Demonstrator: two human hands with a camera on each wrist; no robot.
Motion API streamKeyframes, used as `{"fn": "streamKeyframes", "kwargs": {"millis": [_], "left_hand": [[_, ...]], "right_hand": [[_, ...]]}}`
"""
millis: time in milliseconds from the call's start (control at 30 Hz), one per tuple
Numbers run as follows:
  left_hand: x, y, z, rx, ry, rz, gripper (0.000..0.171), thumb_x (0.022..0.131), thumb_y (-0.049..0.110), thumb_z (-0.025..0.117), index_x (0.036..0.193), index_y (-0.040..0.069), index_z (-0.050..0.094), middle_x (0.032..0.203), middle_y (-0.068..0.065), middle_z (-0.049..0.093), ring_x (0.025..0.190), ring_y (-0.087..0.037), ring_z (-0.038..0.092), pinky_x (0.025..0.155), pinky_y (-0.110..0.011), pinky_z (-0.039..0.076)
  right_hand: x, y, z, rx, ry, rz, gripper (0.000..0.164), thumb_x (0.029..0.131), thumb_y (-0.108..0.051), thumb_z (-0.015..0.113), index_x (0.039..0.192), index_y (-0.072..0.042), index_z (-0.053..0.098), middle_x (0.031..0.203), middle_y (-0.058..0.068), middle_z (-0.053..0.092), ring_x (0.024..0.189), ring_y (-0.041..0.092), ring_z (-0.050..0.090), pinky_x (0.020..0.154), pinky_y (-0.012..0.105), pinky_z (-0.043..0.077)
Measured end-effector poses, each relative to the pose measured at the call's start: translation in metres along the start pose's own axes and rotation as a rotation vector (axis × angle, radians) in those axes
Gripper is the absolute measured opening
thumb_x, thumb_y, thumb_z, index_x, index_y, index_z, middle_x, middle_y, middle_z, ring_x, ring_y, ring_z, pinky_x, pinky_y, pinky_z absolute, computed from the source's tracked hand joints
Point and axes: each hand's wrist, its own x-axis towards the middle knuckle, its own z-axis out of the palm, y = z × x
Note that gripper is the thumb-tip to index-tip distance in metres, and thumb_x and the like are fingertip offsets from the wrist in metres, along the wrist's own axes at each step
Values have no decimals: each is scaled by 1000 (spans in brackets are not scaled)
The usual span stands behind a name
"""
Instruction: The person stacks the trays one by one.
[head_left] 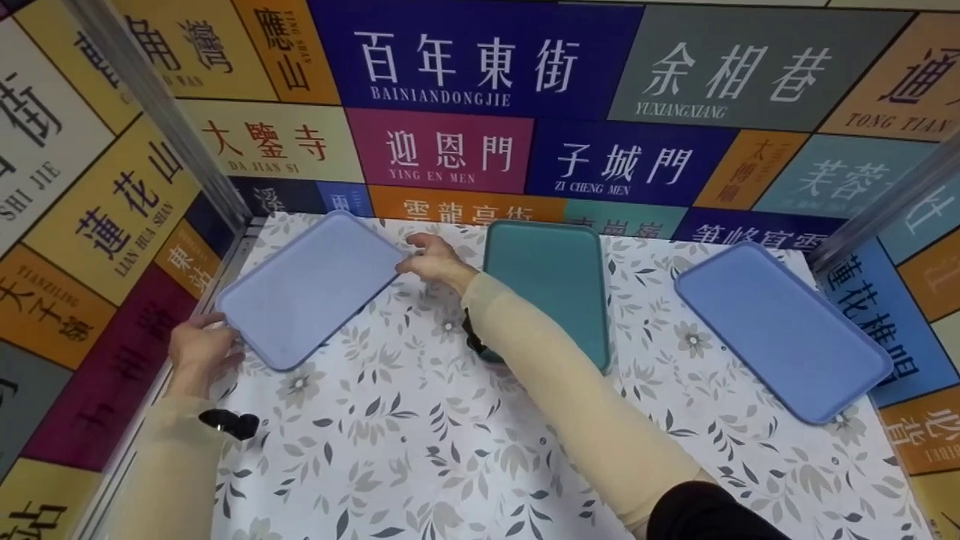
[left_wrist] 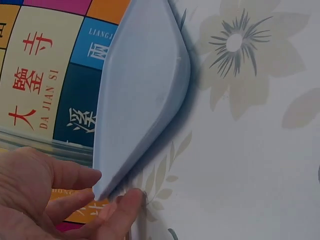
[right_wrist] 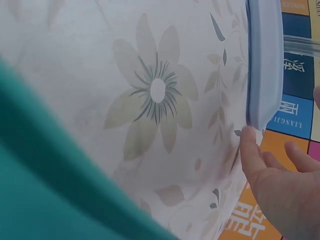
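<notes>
A pale lavender-blue tray [head_left: 311, 289] lies at an angle on the far left of the table. By its left corner is my left hand [head_left: 201, 346]. The left wrist view shows the fingertips [left_wrist: 90, 176] at that tray corner, one finger a little apart from it along the tablecloth. At the tray's right corner is my right hand [head_left: 435, 259]. One fingertip [right_wrist: 248, 135] meets the corner in the right wrist view, while the other fingers stay loosely spread. Neither hand is closed round the tray.
A green tray [head_left: 551, 289] lies in the middle, partly under my right forearm. On the right a second blue tray [head_left: 784, 330] lies slanted. A floral tablecloth [head_left: 420, 450] covers the table, with panels of printed signs [head_left: 480, 60] standing behind and at both sides.
</notes>
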Motion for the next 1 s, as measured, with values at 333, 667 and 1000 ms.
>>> {"fn": "streamKeyframes", "kwargs": {"millis": [333,667,1000], "left_hand": [[4,4,10,-72,-14,30,79,102,1,61,175,2,33,170,-34,48,78,-5,71,78,-26,70],[7,3,17,-22,2,58,76,99,0,60,171,-3,39,166,-37,52,73,-8,73,72,-26,70],[8,0,13,36,12,95,74,94,-1,56,167,-6,44,163,-38,54,72,-8,74,69,-28,70]], "right_hand": [[13,4,6,15,-71,20,81,98,-15,78,172,-6,44,179,22,41,163,38,47,128,51,53],[16,1,7,-11,-70,38,79,97,-17,78,169,-5,48,179,18,44,163,35,49,129,51,52],[10,1,6,-179,8,55,69,98,-28,81,160,-5,61,167,14,61,153,34,60,127,46,53]]}}
